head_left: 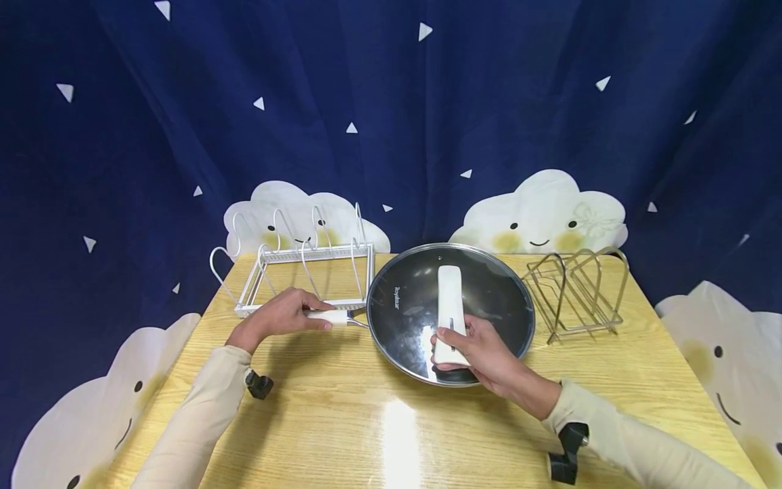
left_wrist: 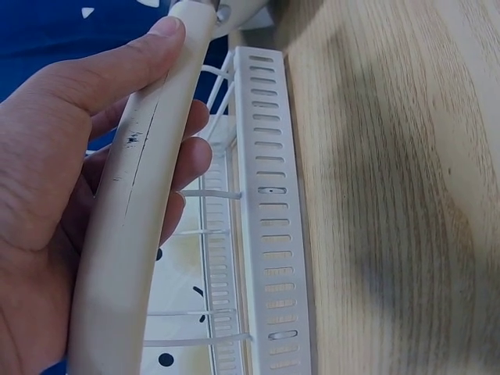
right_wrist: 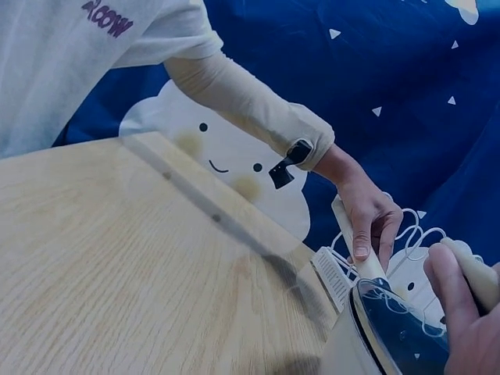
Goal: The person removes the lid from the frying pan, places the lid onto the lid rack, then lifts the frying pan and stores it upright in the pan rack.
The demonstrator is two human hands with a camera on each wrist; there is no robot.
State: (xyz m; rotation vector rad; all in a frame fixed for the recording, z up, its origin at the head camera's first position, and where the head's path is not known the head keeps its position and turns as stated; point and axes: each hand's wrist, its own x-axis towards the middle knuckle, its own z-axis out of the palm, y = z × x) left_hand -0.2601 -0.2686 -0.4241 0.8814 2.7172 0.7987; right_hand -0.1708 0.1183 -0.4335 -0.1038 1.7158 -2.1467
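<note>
A pan with a cream handle (left_wrist: pixel 137 180) stands near the table's back edge, topped by a round glass lid (head_left: pixel 400 272) with a metal rim. My left hand (head_left: pixel 284 314) grips the pan's handle, its thumb lying along the top and its fingers curled underneath. On the lid, a long white lid handle (head_left: pixel 450 288) points away from me. My right hand (head_left: pixel 479 350) holds the near end of that lid handle, thumb on top. In the right wrist view the pan's pale outer wall (right_wrist: pixel 344 344) shows below the lid; its inside is mostly hidden.
A white wire rack (head_left: pixel 305 252) with upright loops stands at the back left, just behind the pan handle. To the right is a brown metal rack (head_left: pixel 577 292), close to the lid's edge. The wooden table (head_left: pixel 342 421) extends toward me; a dark blue curtain (head_left: pixel 391 81) hangs behind.
</note>
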